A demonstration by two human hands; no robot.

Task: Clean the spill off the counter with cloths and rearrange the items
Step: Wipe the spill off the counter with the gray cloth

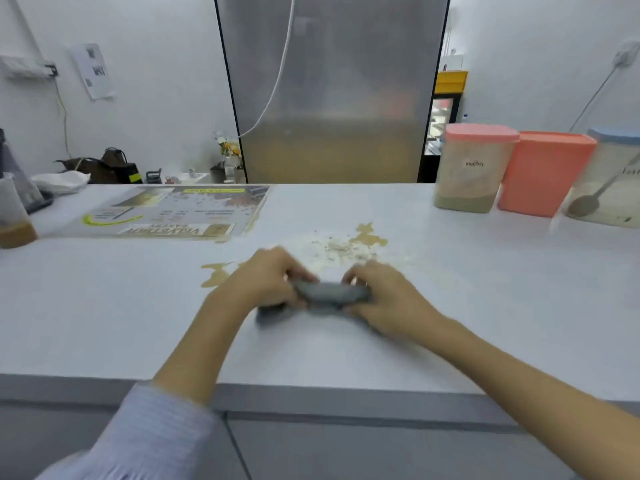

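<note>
- Grey cloth (pixel 327 295), bunched, sits on the white surface (pixel 485 306) between your hands, just short of the spill.
- Left hand (pixel 266 275) grips its left end, fingers curled; right hand (pixel 384 299) pinches the right end. Blur hides finer detail.
- Step in hand looks like readying the cloth; nothing wiped yet.
- Powder (pixel 332 247) lies at 12 o'clock of the cloth, tan puddles (pixel 367 237) at 1 and 10 o'clock.
- Next: press flat, sweep outward through powder first.

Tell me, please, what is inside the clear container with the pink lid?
The container holds a low layer of tan powder along its bottom; above that it looks empty. Its label hides nothing much, though the frosted walls blur detail.
</note>
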